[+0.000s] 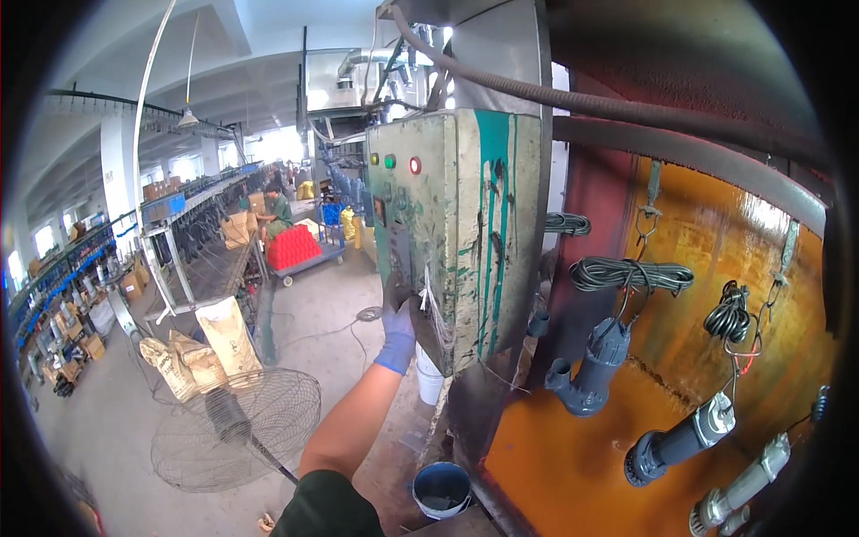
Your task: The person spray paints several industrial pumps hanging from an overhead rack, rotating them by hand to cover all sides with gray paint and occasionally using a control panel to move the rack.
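My left hand (pixel 398 324), in a blue glove with darkened fingers, is raised to the front face of a paint-stained control box (pixel 497 242). It touches or nearly touches the lower part of that face. The fingers are dark against the panel and partly hidden, so their closing and anything in them cannot be made out. Beside the hand, a bundle of pale strands (pixel 432 304) hangs from the box. Higher on the panel are a red round light (pixel 415 166), a green one (pixel 390 161) and a yellowish one (pixel 374 159). My right hand is out of view.
Right of the box, a dark pump (pixel 598 367) and other pumps (pixel 680 438) hang from hooks with coiled cables (pixel 631 276) in an orange-coated booth. A wire-caged fan (pixel 234 430), paper sacks (pixel 226 340) and a bucket (pixel 441 490) stand lower. A person (pixel 277 211) works farther back.
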A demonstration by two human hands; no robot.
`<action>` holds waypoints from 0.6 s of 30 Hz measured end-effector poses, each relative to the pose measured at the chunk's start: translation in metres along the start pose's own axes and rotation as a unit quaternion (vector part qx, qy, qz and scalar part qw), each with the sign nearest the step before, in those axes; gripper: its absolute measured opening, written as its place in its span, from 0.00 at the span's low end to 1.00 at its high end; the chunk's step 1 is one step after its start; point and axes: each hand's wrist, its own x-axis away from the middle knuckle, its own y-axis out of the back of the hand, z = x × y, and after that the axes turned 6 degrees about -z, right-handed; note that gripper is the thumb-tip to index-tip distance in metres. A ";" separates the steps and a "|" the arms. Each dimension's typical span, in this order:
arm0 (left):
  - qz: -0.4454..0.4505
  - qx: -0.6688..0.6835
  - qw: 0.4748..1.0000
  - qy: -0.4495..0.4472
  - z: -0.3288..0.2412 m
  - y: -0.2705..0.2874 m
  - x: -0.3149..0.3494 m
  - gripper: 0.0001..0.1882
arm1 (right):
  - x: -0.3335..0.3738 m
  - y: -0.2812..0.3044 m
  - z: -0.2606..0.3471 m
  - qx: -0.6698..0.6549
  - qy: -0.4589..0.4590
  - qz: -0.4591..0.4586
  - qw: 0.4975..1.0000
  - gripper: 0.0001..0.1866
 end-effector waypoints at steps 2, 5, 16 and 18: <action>-0.001 0.000 1.000 0.001 -0.001 0.001 0.001 0.41 | -0.005 0.008 0.001 -0.121 -0.047 0.058 0.990 0.31; 0.014 -0.055 0.998 -0.026 0.003 0.012 -0.006 0.40 | -0.008 0.020 -0.003 -0.313 -0.147 0.121 0.930 0.30; 0.007 -0.111 0.993 0.035 0.019 0.023 0.007 0.32 | 0.034 -0.027 0.041 -0.765 -0.474 -0.020 0.436 0.21; 0.000 -0.066 0.998 0.009 0.032 0.044 0.045 0.33 | 0.045 -0.042 0.044 -0.667 -0.512 -0.086 0.534 0.08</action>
